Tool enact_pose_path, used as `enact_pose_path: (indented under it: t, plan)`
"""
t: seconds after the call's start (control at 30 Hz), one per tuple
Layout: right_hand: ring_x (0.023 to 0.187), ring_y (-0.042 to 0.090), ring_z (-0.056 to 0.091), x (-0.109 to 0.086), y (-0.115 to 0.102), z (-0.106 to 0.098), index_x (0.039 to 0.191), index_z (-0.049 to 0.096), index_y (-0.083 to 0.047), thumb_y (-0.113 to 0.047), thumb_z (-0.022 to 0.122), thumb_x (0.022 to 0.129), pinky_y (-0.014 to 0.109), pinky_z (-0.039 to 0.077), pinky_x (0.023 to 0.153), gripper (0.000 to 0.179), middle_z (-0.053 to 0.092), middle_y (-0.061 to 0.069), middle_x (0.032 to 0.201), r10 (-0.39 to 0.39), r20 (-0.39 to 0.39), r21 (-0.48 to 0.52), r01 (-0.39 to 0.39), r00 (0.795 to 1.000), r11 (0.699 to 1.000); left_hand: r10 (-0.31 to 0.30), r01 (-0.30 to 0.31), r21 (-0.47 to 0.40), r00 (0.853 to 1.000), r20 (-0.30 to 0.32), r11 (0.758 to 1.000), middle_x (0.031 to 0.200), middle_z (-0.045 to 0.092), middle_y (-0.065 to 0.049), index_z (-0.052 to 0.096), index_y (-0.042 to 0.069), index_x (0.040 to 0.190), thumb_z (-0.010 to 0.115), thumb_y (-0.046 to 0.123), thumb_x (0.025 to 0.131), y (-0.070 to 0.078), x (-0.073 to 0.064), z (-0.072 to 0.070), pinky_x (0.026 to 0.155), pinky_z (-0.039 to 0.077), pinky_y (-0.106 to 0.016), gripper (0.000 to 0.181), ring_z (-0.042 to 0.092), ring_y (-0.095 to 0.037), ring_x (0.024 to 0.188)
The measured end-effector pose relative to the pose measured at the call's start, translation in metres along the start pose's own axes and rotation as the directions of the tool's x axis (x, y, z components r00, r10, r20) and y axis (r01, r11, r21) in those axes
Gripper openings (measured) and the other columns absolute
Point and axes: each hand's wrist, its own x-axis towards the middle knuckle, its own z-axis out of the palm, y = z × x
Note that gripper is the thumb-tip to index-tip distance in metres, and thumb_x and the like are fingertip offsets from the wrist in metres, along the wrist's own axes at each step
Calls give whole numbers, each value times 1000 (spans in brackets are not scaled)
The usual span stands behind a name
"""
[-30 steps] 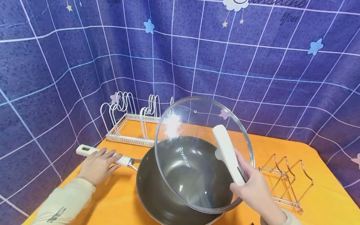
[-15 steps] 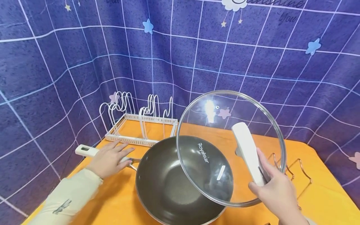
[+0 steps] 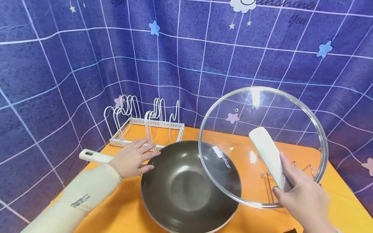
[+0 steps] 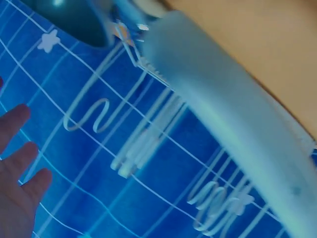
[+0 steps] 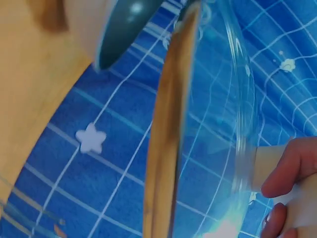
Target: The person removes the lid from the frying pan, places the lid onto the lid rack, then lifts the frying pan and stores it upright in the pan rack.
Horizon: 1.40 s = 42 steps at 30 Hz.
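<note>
My right hand [image 3: 306, 197] grips the white upright handle [image 3: 269, 155] of a round glass lid [image 3: 233, 139], held tilted above the table to the right of a dark wok [image 3: 189, 191]. The lid's steel rim overlaps the wok's right side in the head view. My left hand [image 3: 134, 159], fingers straight and spread, hovers around the wok's left rim, where its white handle [image 3: 96, 156] joins. In the left wrist view the fingers [image 4: 15, 168] stand apart from the handle [image 4: 223, 109]. The right wrist view shows the lid [image 5: 242, 114] nearly edge-on, beside curled fingers [image 5: 292, 168].
Behind the wok stands a white wire rack [image 3: 118, 142] with upright loops. A copper-coloured wire rack [image 3: 268, 187] shows partly through the lid on the right. An orange cloth [image 3: 116, 207] covers the table, with a blue gridded curtain [image 3: 186, 48] behind.
My right hand has carried the lid rightward off the wok, uncovering most of its inside. My left hand has slid right from the wok's handle toward its rim.
</note>
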Motion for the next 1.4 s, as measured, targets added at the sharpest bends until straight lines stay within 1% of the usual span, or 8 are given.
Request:
enact_pose_path:
  t: [0.23,0.47,0.57,0.83,1.03,1.1,1.33,1.4]
  plan:
    - [69,39,60,2,11,-10,138,52,-16,-8,78,50,31,24,36,92,67,21,92,-12,-15,-66,11,1000,998,67,-68,1,994,82,998,128,59,-12,65,16,125,68,38,84,17,24,3,103,37,-55,46,45,-41,127]
    - [46,9,38,-1,23,-15,136,55,-19,-15,69,50,29,21,35,87,58,8,70,-60,-95,-94,51,994,994,153,-153,0,985,77,988,130,59,-12,64,17,126,67,44,82,23,40,4,104,34,-58,51,45,-37,128]
    - [45,10,38,-1,28,-16,135,56,-18,-15,66,50,28,21,35,85,60,11,71,-76,-137,-94,64,988,994,167,-166,-17,982,91,986,131,58,-11,63,18,127,67,46,80,23,45,2,105,33,-58,55,43,-36,130]
    - [51,15,49,-2,48,-28,140,49,-14,-10,71,49,27,26,36,94,65,21,79,-82,-61,-83,77,995,994,242,-238,-45,954,176,970,134,56,-6,61,23,130,64,51,77,33,61,2,108,34,-49,60,41,-33,132]
    - [54,5,38,0,63,-36,148,33,-12,-25,60,71,19,30,39,83,53,10,58,-244,-64,-14,244,968,970,282,-283,-19,944,169,959,134,56,-6,61,24,130,63,51,77,40,77,0,109,33,-47,60,41,-32,132]
    - [52,5,38,0,66,-38,149,31,-10,-19,62,68,20,30,39,88,53,13,57,-255,-50,2,255,966,967,284,-286,-16,944,169,958,134,56,-6,60,24,130,63,51,77,41,83,-2,108,33,-47,59,41,-33,132]
    - [48,9,38,2,73,-40,143,42,-14,-51,37,78,24,27,36,75,51,19,52,-278,-153,-30,277,948,960,323,-329,-2,926,196,944,137,54,-4,59,26,131,59,53,80,50,101,0,109,33,-45,58,40,-30,134]
    - [48,7,36,2,76,-41,143,42,-16,-45,41,79,23,28,37,71,49,16,51,-284,-169,-23,284,944,959,340,-348,4,918,204,938,137,54,-3,59,27,132,58,54,80,54,106,1,109,33,-45,58,39,-30,134]
